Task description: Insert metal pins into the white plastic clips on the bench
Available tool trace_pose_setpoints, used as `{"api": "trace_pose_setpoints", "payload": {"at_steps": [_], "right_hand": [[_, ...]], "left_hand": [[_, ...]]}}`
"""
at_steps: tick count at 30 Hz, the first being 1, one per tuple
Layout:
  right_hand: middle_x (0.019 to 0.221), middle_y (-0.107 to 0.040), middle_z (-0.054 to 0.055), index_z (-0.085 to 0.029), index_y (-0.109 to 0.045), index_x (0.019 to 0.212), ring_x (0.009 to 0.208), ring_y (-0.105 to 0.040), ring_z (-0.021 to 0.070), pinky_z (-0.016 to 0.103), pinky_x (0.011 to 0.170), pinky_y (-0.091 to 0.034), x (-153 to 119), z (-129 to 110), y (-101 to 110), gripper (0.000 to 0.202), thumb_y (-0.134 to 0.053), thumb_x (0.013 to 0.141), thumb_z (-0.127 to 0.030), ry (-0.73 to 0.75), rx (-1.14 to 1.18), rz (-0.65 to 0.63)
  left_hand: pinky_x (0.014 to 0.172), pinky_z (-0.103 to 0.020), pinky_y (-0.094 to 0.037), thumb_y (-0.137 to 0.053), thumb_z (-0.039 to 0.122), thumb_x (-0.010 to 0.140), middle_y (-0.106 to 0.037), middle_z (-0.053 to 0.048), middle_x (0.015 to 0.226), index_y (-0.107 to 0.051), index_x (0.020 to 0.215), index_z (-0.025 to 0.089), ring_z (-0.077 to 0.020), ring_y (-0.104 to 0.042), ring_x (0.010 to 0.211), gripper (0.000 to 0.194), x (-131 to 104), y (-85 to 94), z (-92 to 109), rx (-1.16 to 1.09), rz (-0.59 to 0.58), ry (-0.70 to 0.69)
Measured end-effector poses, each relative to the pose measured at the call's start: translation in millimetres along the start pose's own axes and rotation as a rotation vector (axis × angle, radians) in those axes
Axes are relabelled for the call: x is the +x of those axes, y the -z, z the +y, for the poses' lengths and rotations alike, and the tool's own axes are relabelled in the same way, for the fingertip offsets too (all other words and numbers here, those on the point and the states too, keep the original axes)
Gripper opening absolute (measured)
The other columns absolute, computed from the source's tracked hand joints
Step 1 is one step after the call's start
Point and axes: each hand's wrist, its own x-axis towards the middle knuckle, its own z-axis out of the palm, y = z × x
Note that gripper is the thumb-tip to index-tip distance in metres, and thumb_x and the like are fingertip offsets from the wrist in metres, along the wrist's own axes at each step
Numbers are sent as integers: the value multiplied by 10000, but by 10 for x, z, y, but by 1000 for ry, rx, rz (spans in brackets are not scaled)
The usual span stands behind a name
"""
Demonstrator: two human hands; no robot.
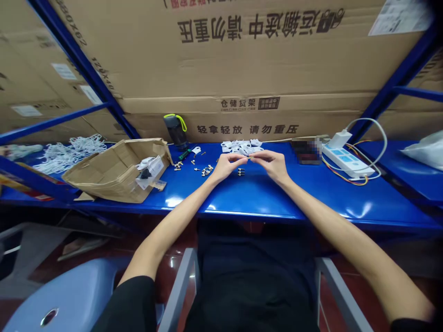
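My left hand (227, 166) and my right hand (272, 164) meet over the blue table, fingertips almost touching. Both are closed in a pinch on a tiny brass-coloured part (249, 158), too small to tell its kind. Just below them, a few small metal pins (241, 172) lie in a short row. Behind the fingers is a heap of white plastic pieces (242, 146). Loose small brass-coloured parts (206, 171) are scattered to the left of my left hand, with a green-handled screwdriver (184, 154) farther left.
An open cardboard box (104, 168) holding packets stands at left, before a pile of white cords (71, 152). A dark bottle (176, 131) with a yellow-green strap is at the back. A dark tray-like object (306, 152) and a white power strip (348, 161) with cables lie at right.
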Motion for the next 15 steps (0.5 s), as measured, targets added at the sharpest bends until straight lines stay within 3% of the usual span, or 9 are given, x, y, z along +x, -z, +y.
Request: {"api": "trace_pose_setpoints", "payload": {"at_steps": [8, 15], "right_hand": [[1018, -870, 46, -264, -839, 916, 979, -842, 301, 440, 985, -685, -10, -27, -14, 376, -943, 772, -595, -67, 96, -69], [1074, -870, 51, -276, -787, 1016, 1070, -836, 327, 485, 1055, -658, -27, -26, 9, 367, -904, 838, -575, -72, 27, -100]], "left_hand": [[683, -287, -540, -879, 630, 813, -812, -93, 833, -885, 985, 137, -198, -710, 753, 522, 5, 5, 14, 4, -15, 12], [844, -333, -580, -868, 541, 862, -854, -93, 999, -894, 984, 178, -239, -762, 909, 384, 1, 38, 28, 86, -8, -55]]}}
